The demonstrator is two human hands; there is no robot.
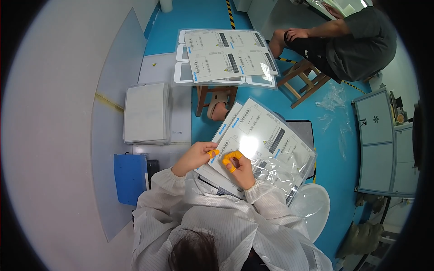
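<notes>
A large white printed panel sheet (289, 142) lies tilted across my lap, with a glare spot in its middle and another printed sheet (229, 122) showing beneath its left side. My left hand (193, 158), a yellow finger cot on its thumb, grips the sheet's left edge. Over the sheet near that edge, my right hand (242, 172) has its yellow-capped fingers curled in a pinch; what lies between them, if anything, is too small to make out. Crumpled clear film (278, 174) rests on the sheet beside my right hand.
Ahead, more printed sheets (226, 54) lie on a stool (202, 101). Left are a stack of white sheets (145, 113) and a blue bin (129, 178). A round white container (314, 205) stands right. Another person (361, 45) sits at upper right; plastic film (334, 106) litters the floor.
</notes>
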